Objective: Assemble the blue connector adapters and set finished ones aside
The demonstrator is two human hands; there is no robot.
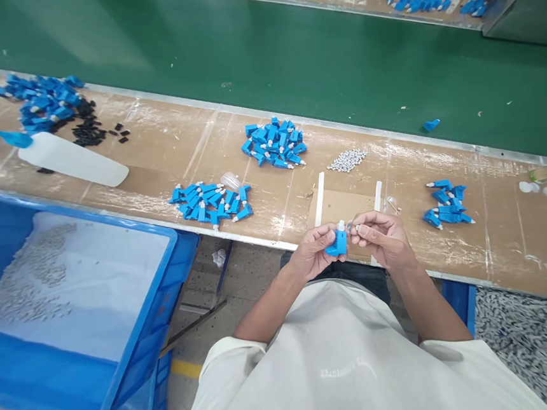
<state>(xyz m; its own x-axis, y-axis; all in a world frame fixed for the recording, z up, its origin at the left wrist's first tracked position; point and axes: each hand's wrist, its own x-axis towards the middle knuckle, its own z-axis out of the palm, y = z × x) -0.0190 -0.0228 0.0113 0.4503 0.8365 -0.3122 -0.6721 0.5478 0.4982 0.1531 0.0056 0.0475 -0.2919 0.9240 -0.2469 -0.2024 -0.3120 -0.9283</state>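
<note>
My left hand [316,251] grips a blue plastic part [337,245] with a white tip pointing up, held over the near edge of the workbench. Close beside it, my right hand [380,239] pinches something small and greyish between thumb and fingers; its kind is too small to make out. Beyond my hands a cardboard sheet [345,206] lies between white tape strips. Past that sits a small pile of grey-white pieces [347,160]. Similar blue parts lie in a heap [275,142] at the back, a group [212,203] to the left and a few [447,204] to the right.
A white bottle with a blue nozzle [73,160] lies at the left, near black pieces [88,125] and another blue heap [44,97]. Blue bins stand below the bench, left [137,344] and right [469,306]. A green belt [242,61] runs behind, carrying one blue part [432,125].
</note>
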